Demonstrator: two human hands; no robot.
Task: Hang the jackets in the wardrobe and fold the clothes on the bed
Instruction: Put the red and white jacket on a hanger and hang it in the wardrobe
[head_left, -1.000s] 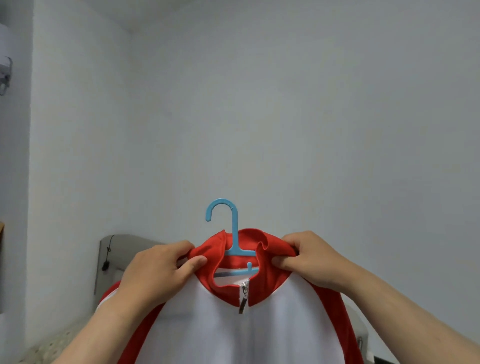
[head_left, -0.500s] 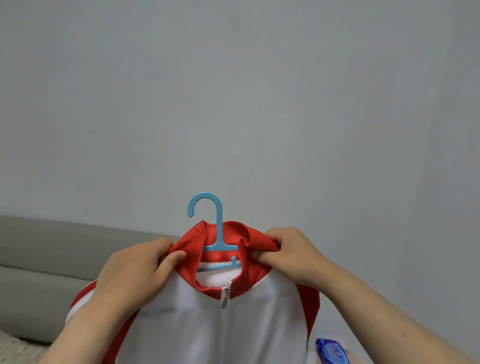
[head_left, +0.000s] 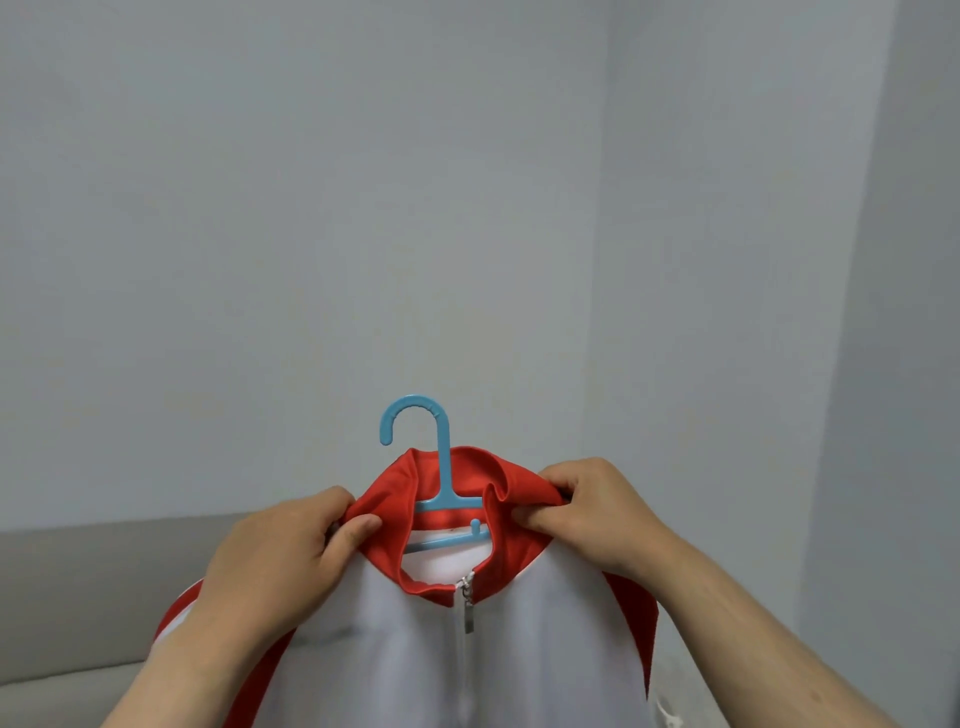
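Note:
A white jacket (head_left: 415, 654) with a red collar and red sleeves hangs on a blue plastic hanger (head_left: 441, 467), held up in front of me. The hanger's hook sticks up above the collar; its arms are hidden inside the jacket. My left hand (head_left: 280, 561) grips the jacket's left shoulder, thumb pinching the red collar. At the collar's right side, my right hand (head_left: 587, 514) pinches the bunched red cloth. The zip is closed up to the collar. The wardrobe is out of view.
A plain pale wall fills the view, with a corner (head_left: 602, 260) at the right. A grey padded headboard (head_left: 78, 587) runs along the lower left behind the jacket.
The view has swung to the right: the headboard's end and left wall slid out, and the right wall corner came in. Both hands keep the same hold on the jacket.

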